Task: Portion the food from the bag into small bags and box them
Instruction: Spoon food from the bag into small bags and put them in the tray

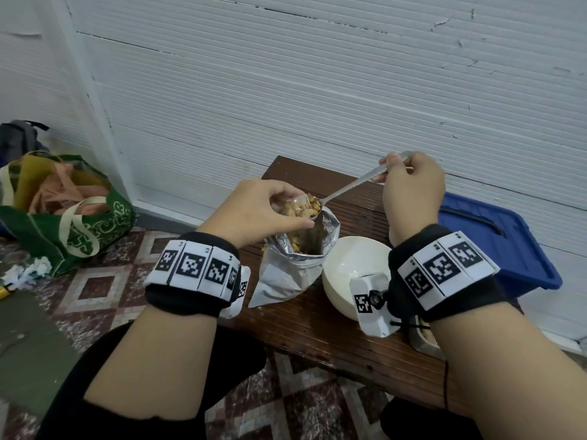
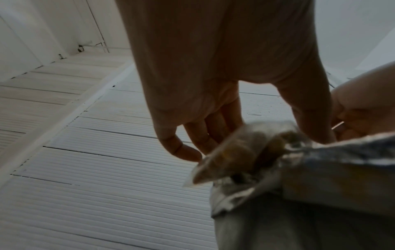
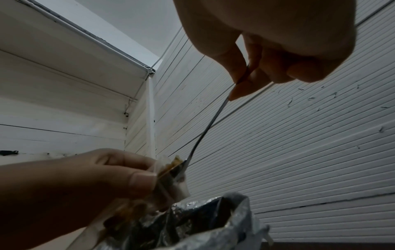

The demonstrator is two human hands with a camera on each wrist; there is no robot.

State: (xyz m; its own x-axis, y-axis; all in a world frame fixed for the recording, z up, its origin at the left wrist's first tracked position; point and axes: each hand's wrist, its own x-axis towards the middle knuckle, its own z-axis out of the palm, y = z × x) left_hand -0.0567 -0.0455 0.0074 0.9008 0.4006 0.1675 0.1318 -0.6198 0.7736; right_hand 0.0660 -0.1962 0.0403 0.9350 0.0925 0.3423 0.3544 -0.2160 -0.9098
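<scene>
The left hand (image 1: 257, 211) pinched a small clear plastic bag (image 1: 297, 206) of yellowish food over the open silver foil bag (image 1: 292, 265) at table centre. The right hand (image 1: 413, 188), at two o'clock, pinched a long metal spoon (image 1: 349, 187), its bowl seemingly inside the small bag's mouth.

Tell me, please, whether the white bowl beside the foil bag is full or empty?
Empty, as far as shows: the white bowl has a bare interior in the head view, though the right wrist hides its near part.
</scene>
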